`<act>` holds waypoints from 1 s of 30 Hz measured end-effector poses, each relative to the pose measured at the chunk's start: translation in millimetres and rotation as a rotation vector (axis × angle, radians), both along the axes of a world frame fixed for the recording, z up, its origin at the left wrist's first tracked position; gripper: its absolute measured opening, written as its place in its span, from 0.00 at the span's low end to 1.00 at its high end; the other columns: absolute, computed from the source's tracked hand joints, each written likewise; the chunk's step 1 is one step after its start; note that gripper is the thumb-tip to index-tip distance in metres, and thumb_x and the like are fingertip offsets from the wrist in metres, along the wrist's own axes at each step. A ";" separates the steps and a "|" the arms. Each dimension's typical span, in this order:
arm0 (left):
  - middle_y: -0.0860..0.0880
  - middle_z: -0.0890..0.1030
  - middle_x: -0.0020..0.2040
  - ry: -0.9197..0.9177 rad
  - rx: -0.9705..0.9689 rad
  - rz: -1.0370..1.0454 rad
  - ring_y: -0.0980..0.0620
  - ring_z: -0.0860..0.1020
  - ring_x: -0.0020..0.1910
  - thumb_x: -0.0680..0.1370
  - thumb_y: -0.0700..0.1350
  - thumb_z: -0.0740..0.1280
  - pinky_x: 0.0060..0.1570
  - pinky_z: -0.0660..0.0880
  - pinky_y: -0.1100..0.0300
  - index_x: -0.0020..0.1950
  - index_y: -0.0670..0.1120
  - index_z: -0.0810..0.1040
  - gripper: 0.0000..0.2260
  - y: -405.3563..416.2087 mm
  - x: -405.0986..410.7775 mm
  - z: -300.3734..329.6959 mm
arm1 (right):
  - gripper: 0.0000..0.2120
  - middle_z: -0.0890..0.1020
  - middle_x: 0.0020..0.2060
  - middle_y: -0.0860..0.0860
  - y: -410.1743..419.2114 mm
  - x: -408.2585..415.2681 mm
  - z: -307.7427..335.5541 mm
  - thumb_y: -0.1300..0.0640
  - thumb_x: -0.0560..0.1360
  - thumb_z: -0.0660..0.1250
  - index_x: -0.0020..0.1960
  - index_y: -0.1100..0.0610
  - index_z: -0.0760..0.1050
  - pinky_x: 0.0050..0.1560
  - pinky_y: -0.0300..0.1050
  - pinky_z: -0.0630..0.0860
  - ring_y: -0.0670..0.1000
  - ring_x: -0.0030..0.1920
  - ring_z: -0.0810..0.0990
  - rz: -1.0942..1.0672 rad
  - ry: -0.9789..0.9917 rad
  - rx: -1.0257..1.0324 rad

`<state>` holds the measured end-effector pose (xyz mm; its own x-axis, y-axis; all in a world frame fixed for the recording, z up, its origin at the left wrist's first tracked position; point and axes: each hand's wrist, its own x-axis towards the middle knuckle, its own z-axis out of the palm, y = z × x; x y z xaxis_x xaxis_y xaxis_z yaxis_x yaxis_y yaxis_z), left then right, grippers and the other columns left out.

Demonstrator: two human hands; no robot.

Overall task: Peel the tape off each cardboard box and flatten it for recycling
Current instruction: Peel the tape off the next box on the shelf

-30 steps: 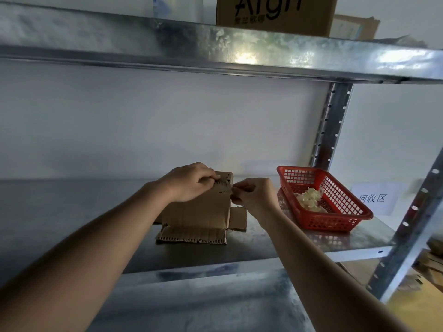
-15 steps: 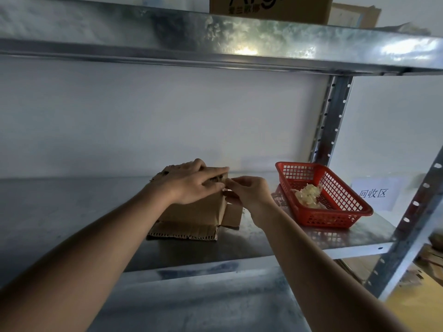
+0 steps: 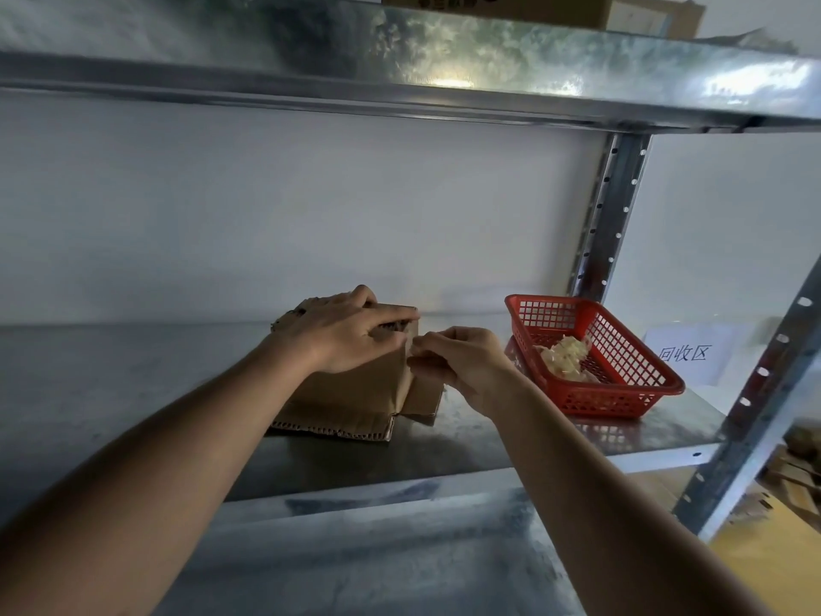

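Left hand [image 3: 344, 333] curls its fingers over the cardboard box [image 3: 355, 389] top, gripping it mid-shelf [image 3: 133, 384]; right hand [image 3: 457, 362] pinches at its right edge, contents unclear.

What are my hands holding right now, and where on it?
Left hand grips the cardboard box over its top edge. Right hand pinches at the box's upper right corner; tape there is too small to confirm.

left hand [image 3: 346, 333] gripping cardboard box [image 3: 355, 393]; right hand [image 3: 462, 364] pinching its edge
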<state>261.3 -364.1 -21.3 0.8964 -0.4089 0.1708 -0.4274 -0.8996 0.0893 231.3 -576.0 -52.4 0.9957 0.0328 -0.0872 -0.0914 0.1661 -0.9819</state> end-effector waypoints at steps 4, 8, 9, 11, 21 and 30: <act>0.58 0.67 0.65 -0.002 -0.002 -0.005 0.57 0.69 0.54 0.77 0.76 0.45 0.50 0.66 0.51 0.70 0.84 0.54 0.20 1.2 3.8 0.6 | 0.09 0.86 0.39 0.63 0.1 2.9 1.5 0.68 0.71 0.76 0.47 0.66 0.78 0.43 0.48 0.85 0.60 0.41 0.88 0.016 0.042 0.003; 0.59 0.68 0.65 -0.012 -0.015 -0.029 0.57 0.70 0.55 0.77 0.75 0.45 0.52 0.67 0.51 0.69 0.84 0.55 0.20 4.3 5.0 -0.3 | 0.08 0.84 0.40 0.61 2.3 6.1 3.9 0.68 0.72 0.74 0.50 0.67 0.79 0.42 0.47 0.85 0.56 0.40 0.87 0.044 0.067 -0.043; 0.59 0.68 0.65 -0.016 -0.023 -0.037 0.57 0.71 0.56 0.77 0.75 0.45 0.53 0.68 0.50 0.69 0.85 0.55 0.20 5.4 5.3 -0.6 | 0.10 0.84 0.42 0.62 2.2 7.0 4.8 0.68 0.72 0.74 0.51 0.69 0.79 0.42 0.47 0.85 0.55 0.40 0.87 0.044 0.074 -0.054; 0.60 0.68 0.65 -0.021 -0.029 -0.052 0.56 0.72 0.56 0.78 0.75 0.46 0.55 0.70 0.49 0.69 0.85 0.56 0.19 7.2 6.1 -0.9 | 0.12 0.84 0.43 0.62 1.6 8.5 4.5 0.69 0.72 0.74 0.54 0.72 0.80 0.43 0.47 0.85 0.56 0.41 0.87 0.041 0.094 -0.061; 0.60 0.68 0.66 -0.020 -0.035 -0.077 0.56 0.72 0.57 0.77 0.75 0.46 0.58 0.69 0.49 0.70 0.84 0.57 0.20 10.2 9.3 -1.7 | 0.06 0.86 0.46 0.66 3.7 5.6 -2.2 0.70 0.72 0.74 0.48 0.68 0.84 0.44 0.49 0.86 0.58 0.40 0.88 -0.026 0.091 -0.318; 0.60 0.68 0.66 -0.048 -0.045 -0.073 0.57 0.71 0.55 0.77 0.75 0.45 0.54 0.68 0.50 0.69 0.85 0.56 0.20 11.3 16.7 -5.9 | 0.07 0.86 0.38 0.62 1.8 5.2 4.2 0.67 0.71 0.78 0.48 0.64 0.84 0.42 0.50 0.87 0.58 0.36 0.88 -0.113 -0.047 -0.386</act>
